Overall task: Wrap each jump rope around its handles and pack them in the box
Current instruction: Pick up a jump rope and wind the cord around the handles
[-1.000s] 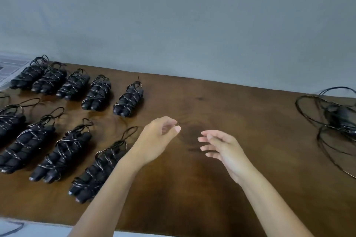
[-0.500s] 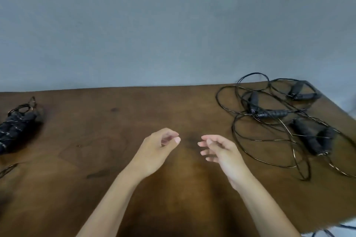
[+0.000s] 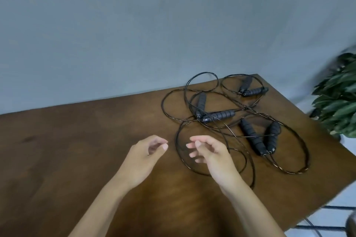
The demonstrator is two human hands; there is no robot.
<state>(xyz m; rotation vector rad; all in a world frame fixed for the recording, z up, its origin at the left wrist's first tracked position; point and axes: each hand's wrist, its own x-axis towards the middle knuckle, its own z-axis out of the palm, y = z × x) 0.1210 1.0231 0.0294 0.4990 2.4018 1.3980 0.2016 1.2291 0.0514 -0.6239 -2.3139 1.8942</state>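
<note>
Glossy brown wooden table (image 3: 77,150); ribbed matt foam handles (image 3: 219,116), thin glossy cords (image 3: 169,117).

You see black ropes (image 3: 227,134) with dark grey ribbed handles (image 3: 219,116) on a brown wood-grain table (image 3: 77,150). The wall (image 3: 134,25) is plain grey-blue; the plant (image 3: 339,102) is green.

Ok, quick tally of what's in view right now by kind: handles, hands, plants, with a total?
Black rope handles: 6, in three pairs, far, middle, near; the black cords are too tangled to tell apart
Hands: 2, left hand and right hand, both holding nothing
Green plants: 1, beside the table
Total: 9
</note>
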